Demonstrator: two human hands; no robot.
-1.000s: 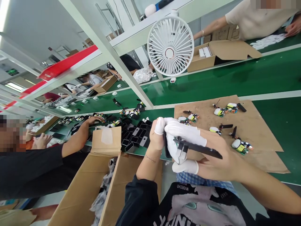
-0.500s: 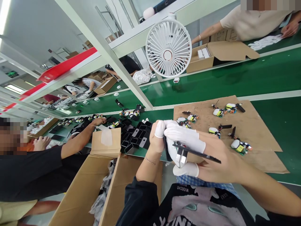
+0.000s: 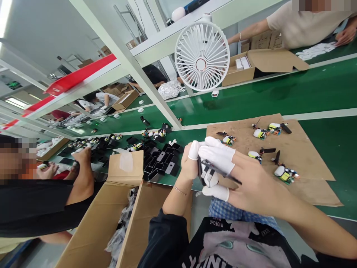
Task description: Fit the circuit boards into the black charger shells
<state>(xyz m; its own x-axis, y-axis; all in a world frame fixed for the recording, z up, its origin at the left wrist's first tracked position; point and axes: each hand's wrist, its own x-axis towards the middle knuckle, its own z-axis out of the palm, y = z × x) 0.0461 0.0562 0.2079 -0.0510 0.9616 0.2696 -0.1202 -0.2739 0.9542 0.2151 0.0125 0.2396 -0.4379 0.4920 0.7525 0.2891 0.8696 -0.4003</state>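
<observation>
Long green belt table (image 3: pixel 292 93). White metal frame (image 3: pixel 131 63) above, red strip (image 3: pixel 80 74) on it. White fan (image 3: pixel 202 56) clipped up. Brown cardboard sheet (image 3: pixel 306 149) on table. Bright ceiling light (image 3: pixel 5 11).

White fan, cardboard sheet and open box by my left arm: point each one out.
white fan (image 3: pixel 201 56), head view, on the round front grille.
cardboard sheet (image 3: pixel 306 156), head view, on a bare patch right of the small parts.
open box (image 3: pixel 92 227), head view, on its outer side wall.

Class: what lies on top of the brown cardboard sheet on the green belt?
On the cardboard sheet lie small circuit assemblies with black plug pieces. The right hand covers its near left edge.
</observation>
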